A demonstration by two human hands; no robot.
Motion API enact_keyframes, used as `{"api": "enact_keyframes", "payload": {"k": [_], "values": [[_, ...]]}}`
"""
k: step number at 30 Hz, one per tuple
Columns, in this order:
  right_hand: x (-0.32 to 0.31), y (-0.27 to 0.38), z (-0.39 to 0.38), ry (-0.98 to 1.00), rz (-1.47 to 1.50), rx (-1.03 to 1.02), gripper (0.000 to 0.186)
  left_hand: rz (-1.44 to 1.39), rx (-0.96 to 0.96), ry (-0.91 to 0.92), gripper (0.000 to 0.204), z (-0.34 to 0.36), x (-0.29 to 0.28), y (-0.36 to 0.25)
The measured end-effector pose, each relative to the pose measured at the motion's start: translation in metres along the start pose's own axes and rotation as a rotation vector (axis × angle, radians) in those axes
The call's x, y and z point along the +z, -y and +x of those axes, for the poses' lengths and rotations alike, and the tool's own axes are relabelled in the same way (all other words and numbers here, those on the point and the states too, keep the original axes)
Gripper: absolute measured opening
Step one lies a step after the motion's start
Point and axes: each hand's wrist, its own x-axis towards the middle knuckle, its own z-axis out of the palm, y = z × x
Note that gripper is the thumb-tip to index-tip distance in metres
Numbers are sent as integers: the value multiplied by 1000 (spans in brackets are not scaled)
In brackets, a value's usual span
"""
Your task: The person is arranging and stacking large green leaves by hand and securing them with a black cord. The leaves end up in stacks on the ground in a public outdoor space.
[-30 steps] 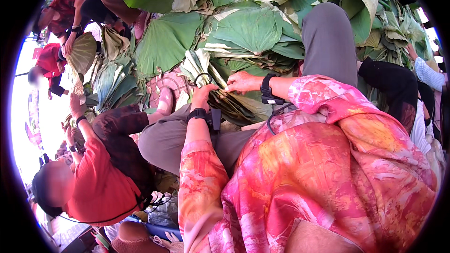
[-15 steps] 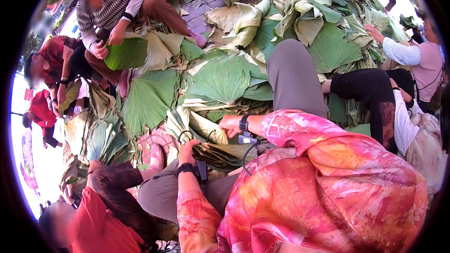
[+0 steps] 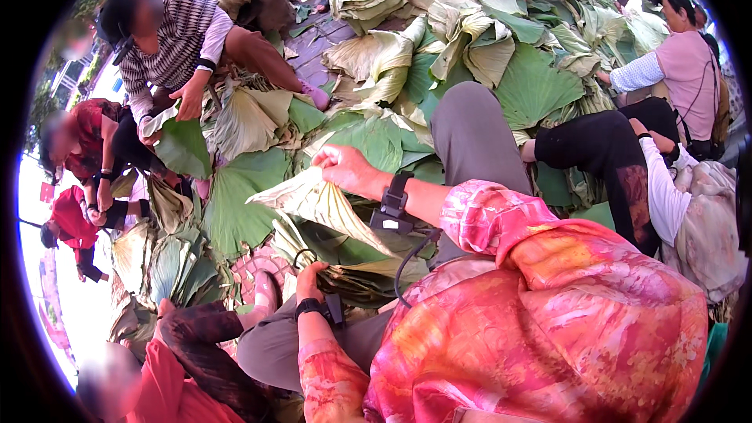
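Observation:
Raised over my lap, my right hand (image 3: 350,170) pinches the edge of a pale, dried lotus leaf (image 3: 333,205) between thumb and fingers. That leaf hangs partly unfolded, its lower end reaching down to a stack of folded lotus leaves (image 3: 366,282). My left hand (image 3: 310,280) is closed on the left end of this stack, its fingers partly hidden. A thin dark loop (image 3: 304,254) shows just above my left fingers. Behind the raised leaf, broad green lotus leaves (image 3: 243,192) are spread on the ground.
A large heap of lotus leaves (image 3: 462,47), green and yellowed, covers the ground ahead. A person in a striped top (image 3: 176,35) handles a green leaf at the far left. Another in red (image 3: 160,388) sits close on my left. Dark-trousered legs (image 3: 599,149) stretch in from the right.
My right hand has risen up and to the left from the stack, drawing the pale leaf up with it. My left hand keeps its place on the stack.

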Motion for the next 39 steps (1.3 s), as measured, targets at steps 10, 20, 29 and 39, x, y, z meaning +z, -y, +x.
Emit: {"api": "enact_keyframes", "payload": {"k": [10, 20, 29, 39], "values": [[-76, 149, 4, -568, -359, -793, 18, -29, -96, -22, 20, 10, -2, 1], [-40, 63, -11, -17, -988, -1123, 25, -33, -137, -35, 18, 9, 3, -3], [-73, -89, -25, 395, -1115, -286, 18, -27, -155, -55, 16, 26, -6, 1], [23, -89, -60, 588, -681, 7, 35, 6, -93, 30, 14, 0, 14, -16]]}}
